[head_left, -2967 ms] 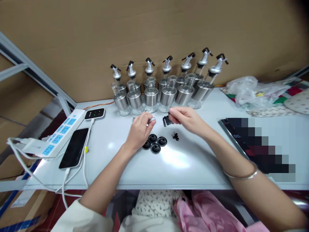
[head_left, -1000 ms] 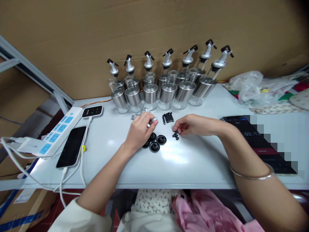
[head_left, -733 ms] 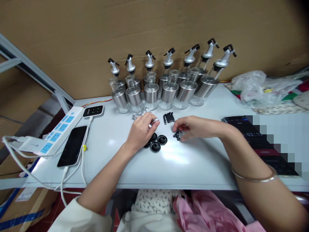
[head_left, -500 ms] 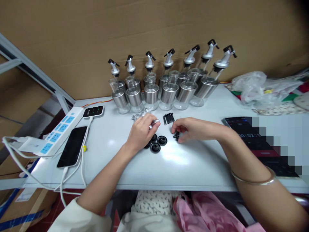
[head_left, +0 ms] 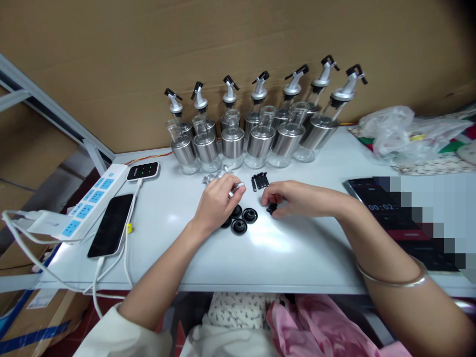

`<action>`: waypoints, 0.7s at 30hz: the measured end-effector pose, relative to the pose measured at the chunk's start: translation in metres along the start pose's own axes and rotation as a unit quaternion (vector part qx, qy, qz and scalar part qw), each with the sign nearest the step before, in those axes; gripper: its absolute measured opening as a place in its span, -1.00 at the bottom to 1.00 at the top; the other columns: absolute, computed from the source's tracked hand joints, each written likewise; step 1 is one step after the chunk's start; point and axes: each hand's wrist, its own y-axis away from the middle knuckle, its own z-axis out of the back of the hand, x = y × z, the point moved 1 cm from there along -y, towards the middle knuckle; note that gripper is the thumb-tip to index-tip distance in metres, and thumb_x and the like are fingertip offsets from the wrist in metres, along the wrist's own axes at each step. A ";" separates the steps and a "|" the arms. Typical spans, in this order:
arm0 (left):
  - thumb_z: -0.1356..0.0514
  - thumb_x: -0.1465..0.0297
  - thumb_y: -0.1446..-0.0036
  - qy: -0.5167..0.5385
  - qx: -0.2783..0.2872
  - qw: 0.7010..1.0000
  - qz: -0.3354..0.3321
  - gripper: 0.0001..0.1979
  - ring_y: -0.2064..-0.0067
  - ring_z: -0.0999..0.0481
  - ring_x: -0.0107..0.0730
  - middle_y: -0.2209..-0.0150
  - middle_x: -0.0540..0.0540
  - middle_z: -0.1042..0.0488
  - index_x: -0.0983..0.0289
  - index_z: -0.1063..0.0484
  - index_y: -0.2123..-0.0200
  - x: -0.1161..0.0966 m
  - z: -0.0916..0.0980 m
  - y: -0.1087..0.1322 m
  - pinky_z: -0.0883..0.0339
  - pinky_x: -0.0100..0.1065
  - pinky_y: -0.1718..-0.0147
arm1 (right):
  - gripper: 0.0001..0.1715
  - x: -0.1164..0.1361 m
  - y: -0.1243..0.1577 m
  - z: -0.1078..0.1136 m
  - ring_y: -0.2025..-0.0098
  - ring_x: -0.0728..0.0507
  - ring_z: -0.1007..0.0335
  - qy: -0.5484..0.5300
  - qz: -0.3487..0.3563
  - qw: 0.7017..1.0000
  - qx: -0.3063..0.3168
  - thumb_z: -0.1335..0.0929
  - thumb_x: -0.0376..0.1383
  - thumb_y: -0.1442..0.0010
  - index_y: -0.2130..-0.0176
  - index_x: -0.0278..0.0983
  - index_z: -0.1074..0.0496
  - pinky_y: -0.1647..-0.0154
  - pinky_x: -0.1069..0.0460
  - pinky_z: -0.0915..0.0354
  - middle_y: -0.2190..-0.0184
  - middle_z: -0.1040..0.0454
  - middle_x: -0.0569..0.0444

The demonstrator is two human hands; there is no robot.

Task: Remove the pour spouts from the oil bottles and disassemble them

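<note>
"Two hands are out over the surface, the left hand and the right hand. What does the left one have?"

"It is closed on a silver pourer part, about midway between the front edge and the bottles. One end pokes out between thumb and fingers; the rest is hidden."

"And the right?"

"Fingers curled, thumb apart from them, tips down around some small black pieces. I can't tell whether any of those is pinched."

"What lies close by?"

"Four black round stoppers sit grouped between the hands, a little nearer the front edge, one partly covered by the left hand. A row of black levers lies just beyond the right fingertips, towards the back edge. More loose silver parts lie just behind the left hand."

"Anything along the back edge?"

"Five open-necked glass bottles with steel sleeves, and seven pourer-topped bottles, mostly behind them."

"And the sides?"

"Towards the left edge, a power strip, a dark-screened phone and a small white device. Near the back right, a clear plastic bag; on the right side, a timer screen, partly pixelated."
</note>
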 end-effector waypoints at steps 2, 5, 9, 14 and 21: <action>0.02 0.31 -0.29 0.002 -0.002 1.000 0.005 -0.82 0.39 -0.39 -0.46 0.35 0.07 -0.44 0.28 -0.27 0.27 0.000 0.000 0.001 -0.30 -0.40 0.36 | -0.72 -0.001 -0.001 0.000 0.32 -0.09 -0.28 -0.001 -0.002 1.000 -0.003 -0.35 -0.32 0.07 0.26 -0.28 -0.43 0.28 0.02 -0.23 0.36 -0.39 0.05; 0.01 0.31 -0.29 0.024 0.002 0.999 0.024 -0.84 0.39 -0.41 -0.49 0.33 0.06 -0.45 0.27 -0.26 0.23 0.000 0.000 0.002 -0.33 -0.42 0.36 | -0.72 -0.003 0.000 -0.001 0.32 -0.09 -0.29 0.003 0.001 1.000 -0.004 -0.36 -0.31 0.08 0.27 -0.27 -0.43 0.28 0.02 -0.24 0.36 -0.40 0.05; -0.01 0.35 -0.27 0.085 -0.007 0.995 0.044 -0.90 0.24 -0.48 -0.47 0.23 0.10 -0.43 0.25 -0.20 0.20 0.002 -0.003 0.004 -0.39 -0.39 0.25 | -0.63 0.002 0.002 0.002 0.32 -0.09 -0.31 -0.014 0.008 1.000 -0.025 -0.40 -0.16 0.06 0.22 -0.27 -0.42 0.29 0.03 -0.24 0.34 -0.43 0.05; -0.06 0.38 -0.25 0.221 -0.023 0.972 0.073 -0.87 0.04 -0.48 -0.38 0.07 0.20 -0.37 0.22 -0.08 0.24 -0.003 -0.006 0.005 -0.46 -0.36 0.23 | -0.54 0.020 0.001 0.005 0.29 -0.11 -0.35 -0.071 0.055 0.983 -0.158 -0.30 0.02 -0.12 0.18 -0.27 -0.41 0.25 0.02 -0.24 0.28 -0.47 -0.01; -0.06 0.40 -0.25 0.199 -0.010 0.979 0.032 -0.89 -0.14 -0.34 -0.27 -0.07 0.25 -0.29 0.20 -0.10 0.24 -0.011 -0.007 0.005 -0.39 -0.14 0.03 | -0.60 0.028 -0.007 -0.010 0.21 -0.11 -0.34 -0.187 0.133 0.949 -0.217 -0.20 -0.08 -0.25 0.09 -0.27 -0.39 0.20 0.01 -0.25 0.18 -0.46 -0.03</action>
